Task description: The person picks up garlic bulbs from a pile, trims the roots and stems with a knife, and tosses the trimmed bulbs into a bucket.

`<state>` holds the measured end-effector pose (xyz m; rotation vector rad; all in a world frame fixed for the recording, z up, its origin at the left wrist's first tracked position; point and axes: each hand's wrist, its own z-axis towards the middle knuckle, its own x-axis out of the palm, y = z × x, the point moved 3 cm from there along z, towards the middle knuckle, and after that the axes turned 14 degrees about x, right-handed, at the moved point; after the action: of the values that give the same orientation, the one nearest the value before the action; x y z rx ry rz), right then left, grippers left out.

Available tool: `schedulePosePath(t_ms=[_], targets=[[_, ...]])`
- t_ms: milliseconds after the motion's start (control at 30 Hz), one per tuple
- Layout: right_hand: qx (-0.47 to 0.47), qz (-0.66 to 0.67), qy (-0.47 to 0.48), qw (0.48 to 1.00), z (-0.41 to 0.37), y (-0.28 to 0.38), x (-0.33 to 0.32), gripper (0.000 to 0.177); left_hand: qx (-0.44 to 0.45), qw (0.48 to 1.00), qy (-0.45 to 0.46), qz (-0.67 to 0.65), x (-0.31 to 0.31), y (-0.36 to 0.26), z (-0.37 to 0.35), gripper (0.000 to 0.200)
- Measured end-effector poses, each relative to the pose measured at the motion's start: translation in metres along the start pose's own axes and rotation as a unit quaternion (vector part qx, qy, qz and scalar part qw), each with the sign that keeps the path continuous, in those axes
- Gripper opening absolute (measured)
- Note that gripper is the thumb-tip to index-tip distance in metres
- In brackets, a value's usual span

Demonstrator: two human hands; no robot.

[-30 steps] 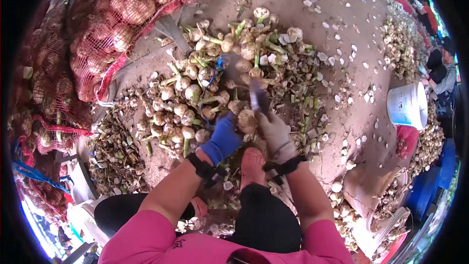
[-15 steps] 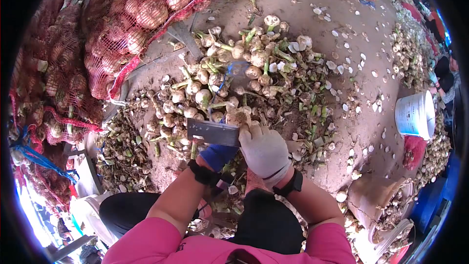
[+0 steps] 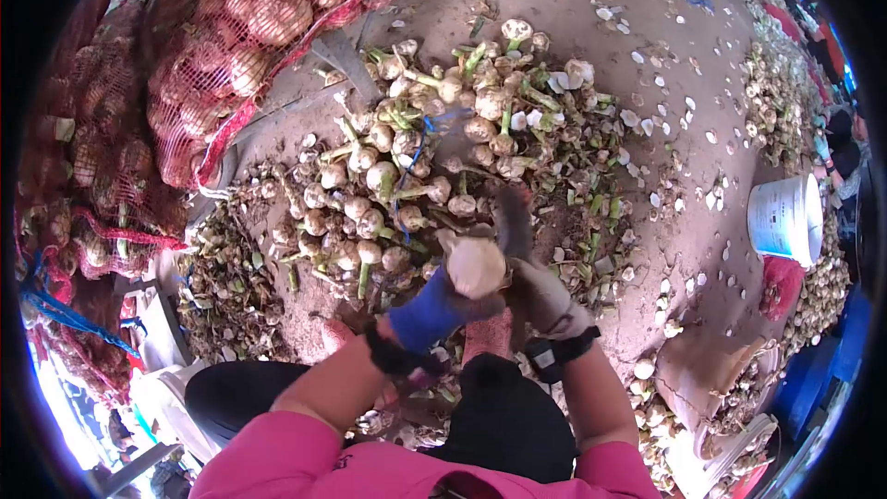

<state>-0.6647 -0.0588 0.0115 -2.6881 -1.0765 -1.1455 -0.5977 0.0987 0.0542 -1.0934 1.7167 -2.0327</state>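
My left hand (image 3: 431,310), in a blue glove, is wrapped round a root vegetable (image 3: 476,268) whose round, pale face is turned up towards me. Close beside it on the right, my right hand (image 3: 547,299) wears a whitish glove and grips a cleaver (image 3: 514,226). The dark blade is seen nearly edge-on and smeared by motion, and it points away from me. Beyond both hands lies a heap of root vegetables (image 3: 370,199) with green stalk stubs still attached. A blue string (image 3: 403,187) runs across the heap.
Red mesh sacks (image 3: 277,14) of root vegetables stand at the left. Trimmings (image 3: 236,286) lie in front of them. Pale cut slices (image 3: 631,118) are scattered over the floor (image 3: 564,23). A white bucket (image 3: 776,217) stands at the right, near a pile of smaller vegetables (image 3: 781,88).
The cleaver has swung from pointing left across the vegetable to pointing away from me. My right hand has shifted right and down, and the vegetable's pale face now shows in my left hand.
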Motion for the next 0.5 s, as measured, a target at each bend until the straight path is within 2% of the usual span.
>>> schedulePosePath(t_ms=[33, 67, 100, 133, 167, 200, 233, 267, 300, 333, 400, 433, 467, 500], targets=[[-0.007, -0.049, 0.011, 0.999, -0.009, 0.010, -0.009, 0.031, -0.041, 0.996, 0.032, -0.074, 0.000, -0.013, -0.008, 0.070], [-0.043, -0.130, -0.031, 0.990, -0.010, 0.016, -0.013, 0.029, -0.081, 0.984, 0.068, -0.146, 0.001, -0.019, -0.010, 0.073], [-0.078, -0.209, -0.073, 0.972, -0.013, 0.028, -0.006, 0.028, -0.090, 0.989, 0.107, 0.054, -0.002, -0.016, -0.008, 0.064], [-0.106, -0.285, -0.115, 0.946, -0.014, 0.035, 0.000, 0.026, -0.158, 0.983, 0.086, 0.048, -0.005, -0.017, -0.006, 0.057], [-0.185, -0.369, -0.155, 0.898, -0.008, 0.040, 0.015, 0.020, -0.224, 0.972, 0.065, 0.043, -0.009, -0.019, 0.001, 0.051], [-0.264, -0.458, -0.202, 0.824, -0.010, 0.049, 0.036, 0.021, -0.285, 0.957, 0.047, 0.038, -0.011, -0.019, 0.009, 0.045], [-0.335, -0.538, -0.247, 0.733, -0.020, 0.059, 0.060, 0.022, -0.240, 0.956, 0.063, 0.154, -0.014, -0.007, 0.019, 0.033], [-0.398, -0.608, -0.285, 0.625, -0.030, 0.070, 0.077, 0.023, -0.219, 0.964, 0.035, 0.148, -0.015, -0.006, 0.025, 0.034], [-0.537, -0.589, -0.284, 0.534, -0.040, 0.078, 0.087, 0.021, -0.198, 0.970, 0.003, 0.142, -0.016, -0.008, 0.029, 0.035], [-0.476, -0.614, -0.294, 0.557, -0.049, 0.080, 0.092, 0.021, -0.175, 0.975, -0.028, 0.137, -0.016, -0.014, 0.035, 0.035], [-0.350, -0.655, -0.311, 0.594, -0.072, 0.076, 0.094, 0.020, -0.122, 0.959, -0.038, 0.251, -0.020, -0.026, 0.039, 0.032], [-0.257, -0.699, -0.318, 0.586, -0.053, 0.068, 0.061, 0.019, -0.089, 0.946, -0.036, 0.310, -0.027, -0.023, 0.039, 0.031], [-0.209, -0.707, -0.330, 0.589, -0.043, 0.066, 0.028, 0.019, -0.056, 0.928, -0.034, 0.368, -0.036, -0.016, 0.038, 0.030], [-0.158, -0.715, -0.338, 0.591, -0.036, 0.064, -0.007, 0.019, -0.066, 0.915, -0.061, 0.392, -0.055, 0.002, 0.034, 0.029]])
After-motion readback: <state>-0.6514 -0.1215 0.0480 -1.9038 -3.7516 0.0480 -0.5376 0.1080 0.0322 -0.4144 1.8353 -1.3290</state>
